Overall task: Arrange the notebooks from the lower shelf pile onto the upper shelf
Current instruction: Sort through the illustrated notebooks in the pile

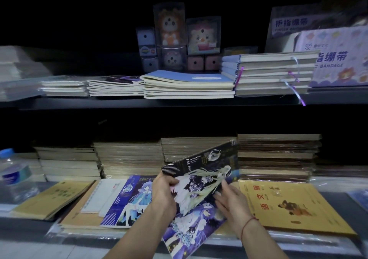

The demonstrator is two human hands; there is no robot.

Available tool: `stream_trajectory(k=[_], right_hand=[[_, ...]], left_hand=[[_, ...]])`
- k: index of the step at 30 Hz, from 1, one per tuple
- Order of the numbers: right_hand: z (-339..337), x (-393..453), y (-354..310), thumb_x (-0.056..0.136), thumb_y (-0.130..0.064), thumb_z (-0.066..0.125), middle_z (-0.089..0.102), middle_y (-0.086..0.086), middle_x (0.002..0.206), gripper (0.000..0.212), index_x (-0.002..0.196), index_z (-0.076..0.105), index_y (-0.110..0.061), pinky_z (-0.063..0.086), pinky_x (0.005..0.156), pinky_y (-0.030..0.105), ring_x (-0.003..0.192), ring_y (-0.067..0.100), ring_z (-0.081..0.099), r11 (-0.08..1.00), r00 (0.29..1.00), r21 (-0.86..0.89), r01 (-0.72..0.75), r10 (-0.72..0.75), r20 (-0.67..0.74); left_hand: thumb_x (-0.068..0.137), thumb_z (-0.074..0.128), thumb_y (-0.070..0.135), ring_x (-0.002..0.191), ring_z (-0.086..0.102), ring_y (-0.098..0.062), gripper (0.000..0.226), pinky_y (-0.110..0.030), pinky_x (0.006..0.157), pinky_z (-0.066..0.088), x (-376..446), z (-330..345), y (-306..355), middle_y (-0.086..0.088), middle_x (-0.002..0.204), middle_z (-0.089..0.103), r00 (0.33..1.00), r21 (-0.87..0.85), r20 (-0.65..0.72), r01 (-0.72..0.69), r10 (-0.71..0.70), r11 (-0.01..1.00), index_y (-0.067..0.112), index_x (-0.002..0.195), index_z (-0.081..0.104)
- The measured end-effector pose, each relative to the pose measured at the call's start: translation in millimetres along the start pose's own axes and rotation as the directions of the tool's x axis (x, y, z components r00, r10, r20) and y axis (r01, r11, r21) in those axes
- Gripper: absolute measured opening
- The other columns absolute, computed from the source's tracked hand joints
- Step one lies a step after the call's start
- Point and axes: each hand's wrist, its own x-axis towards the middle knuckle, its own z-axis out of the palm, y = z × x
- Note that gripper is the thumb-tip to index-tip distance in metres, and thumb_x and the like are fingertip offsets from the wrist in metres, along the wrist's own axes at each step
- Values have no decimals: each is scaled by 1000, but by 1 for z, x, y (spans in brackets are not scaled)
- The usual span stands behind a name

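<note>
Two bare forearms reach up from the bottom edge toward the lower shelf [139, 244]. Between the hands a dark notebook [207, 169] with a pale long-haired figure and the words "FOR YOU" is tilted up off the pile. The left hand [164, 194] grips its lower left edge, fingers curled round it. The right hand [231, 201], a red thread at its wrist, has straight fingers touching the cover near the lower right. Under it lies a purple illustrated notebook [191, 233], flat and jutting over the shelf front. Just left lies a blue illustrated notebook [129, 199] on tan covers, beside a white spiral pad [103, 196]. Right of the hands is a yellow exercise book [294, 207] with large red Chinese characters, seen upside down. A clear water bottle [12, 175] with a blue cap stands at far left. Wrapped stacks of books [129, 158] line the back of this shelf.

On the upper shelf [159, 102] sit low piles: blue-covered notebooks [187, 83], a taller stack with ribbon markers [272, 72], and a box printed "BANDAGE" [338, 59] with Chinese text. Boxed cartoon figures [169, 27] stand behind. The surroundings are dark.
</note>
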Motion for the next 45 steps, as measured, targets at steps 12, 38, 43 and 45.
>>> stream_trajectory(k=[12,38,43,45], right_hand=[[12,-6,-16,99,-15,48,69,16,100,17,113,56,-11,55,63,38,84,26,67,960,991,247,134,-123,-62],[76,-60,-72,94,-17,56,70,-2,95,10,97,63,-25,55,80,28,88,8,67,718,731,-141,682,-664,157],[78,-68,-79,89,-9,62,71,0,88,12,91,67,-20,54,77,31,87,14,66,672,684,-134,729,-706,185],[79,-71,-82,89,-6,61,69,0,86,15,88,67,-20,52,74,27,84,12,65,652,665,-135,746,-719,201]], left_hand=[[79,43,-21,86,58,-28,31,-32,66,54,-2,-24,-10,-22,100,60,997,172,57,50,-60,984,-3,102,54],[99,46,31,63,45,-1,24,-17,60,39,-42,-17,53,17,66,51,612,150,127,-789,780,595,17,81,53],[99,44,33,62,45,-2,21,-14,56,36,-57,-13,73,17,67,52,401,182,-27,-899,915,399,22,82,52],[101,43,28,60,42,0,24,-14,57,35,-66,-7,86,15,65,47,377,143,-112,-909,919,390,23,78,48]])
